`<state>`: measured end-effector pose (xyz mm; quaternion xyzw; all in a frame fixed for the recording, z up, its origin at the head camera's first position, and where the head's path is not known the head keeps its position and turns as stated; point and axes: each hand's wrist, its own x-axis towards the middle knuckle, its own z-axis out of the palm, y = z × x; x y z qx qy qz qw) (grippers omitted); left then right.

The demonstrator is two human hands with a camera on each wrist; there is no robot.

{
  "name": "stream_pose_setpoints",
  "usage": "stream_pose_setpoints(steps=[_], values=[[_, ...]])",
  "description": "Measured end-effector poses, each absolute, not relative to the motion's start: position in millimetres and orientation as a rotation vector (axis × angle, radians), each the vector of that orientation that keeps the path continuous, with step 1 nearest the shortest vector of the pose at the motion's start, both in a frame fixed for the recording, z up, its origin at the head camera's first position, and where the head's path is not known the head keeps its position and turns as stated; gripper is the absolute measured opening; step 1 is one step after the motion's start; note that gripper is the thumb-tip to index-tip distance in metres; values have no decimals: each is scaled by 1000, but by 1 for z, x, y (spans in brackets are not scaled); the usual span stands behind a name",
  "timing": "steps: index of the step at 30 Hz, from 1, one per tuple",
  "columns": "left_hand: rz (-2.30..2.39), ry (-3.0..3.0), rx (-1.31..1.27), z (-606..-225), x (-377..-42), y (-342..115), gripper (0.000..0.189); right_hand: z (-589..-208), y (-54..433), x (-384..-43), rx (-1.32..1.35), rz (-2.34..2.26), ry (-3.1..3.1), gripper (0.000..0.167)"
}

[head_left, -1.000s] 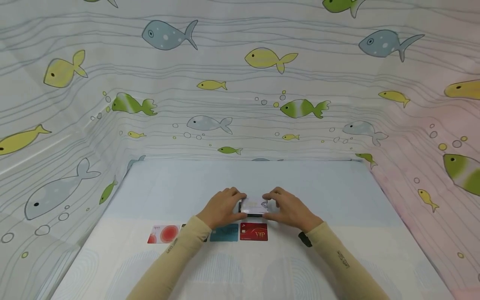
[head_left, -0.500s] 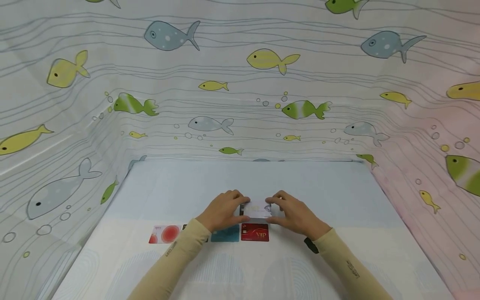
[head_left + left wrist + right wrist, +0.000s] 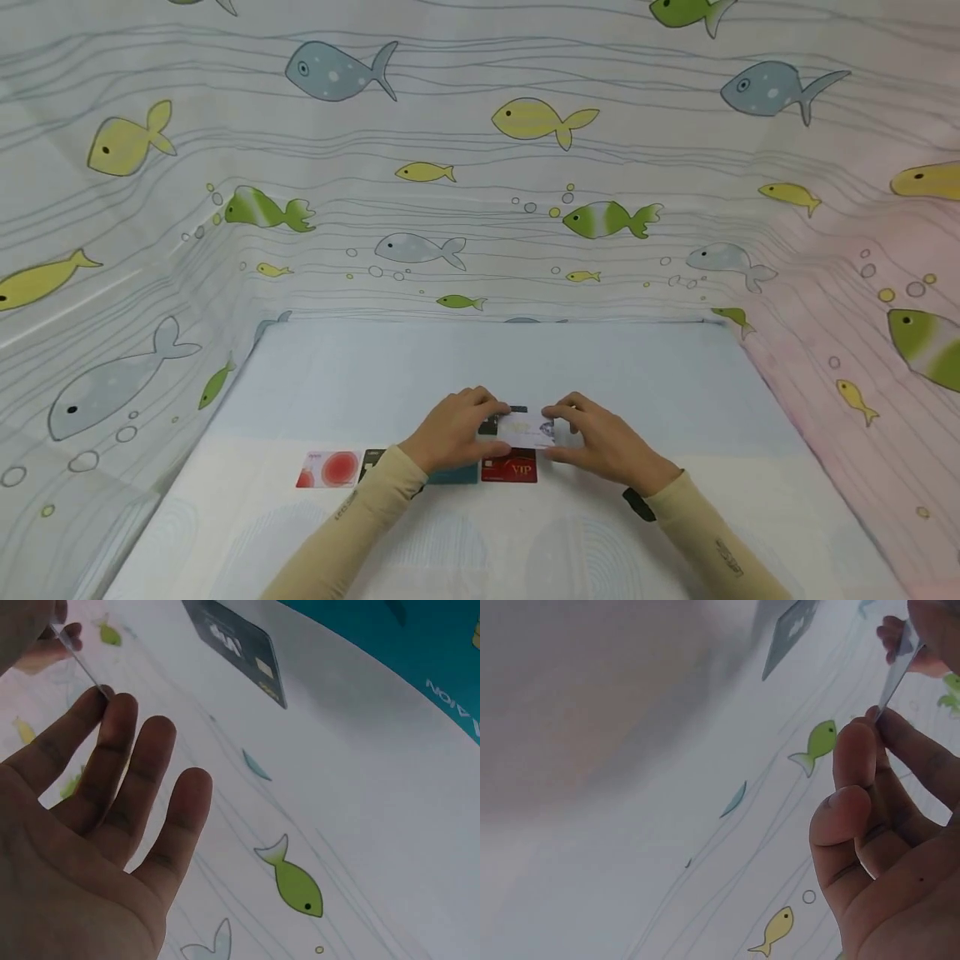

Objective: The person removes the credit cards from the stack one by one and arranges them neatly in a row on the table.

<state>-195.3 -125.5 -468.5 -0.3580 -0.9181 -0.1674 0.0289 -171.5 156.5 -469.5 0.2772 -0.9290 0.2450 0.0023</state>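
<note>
My left hand (image 3: 453, 429) and right hand (image 3: 603, 442) hold a whitish card (image 3: 525, 427) between them, pinching it by opposite ends in the head view. Seen almost edge-on in the left wrist view, the card (image 3: 81, 661) sits between left thumb and fingertips. The right wrist view shows its other end, the card (image 3: 895, 675) pinched by my right hand. A dark card (image 3: 488, 426) lies on the table behind it, partly covered. Just nearer to me is a red VIP card (image 3: 510, 471), its top edge overlapped by the held card and left thumb.
In a row left of the red card lie a teal card (image 3: 453, 475), a dark green card (image 3: 371, 460) and a white card with red circles (image 3: 327, 469). My left forearm hides parts of the row. Fish-patterned sheeting (image 3: 420, 208) surrounds the white table (image 3: 585, 358).
Both hands have moved right and slightly toward me, carrying the whitish card. More of the dark card beneath shows now. The row of cards stays in place.
</note>
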Motion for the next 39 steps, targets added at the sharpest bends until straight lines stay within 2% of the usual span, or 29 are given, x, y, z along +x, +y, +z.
stream_pose_setpoints(steps=[14, 25, 39], values=[[-463, -2687, -1154, -475, -177, -100, 53, -474, 181, -152, 874, 729, -2916, 59], [-472, -2717, -1095, -477, -175, -79, 50, -472, 194, -146, 782, 695, -2949, 59], [-395, -2757, -1103, -490, -171, -60, 52, -479, 209, -140, 799, 747, -2942, 56]])
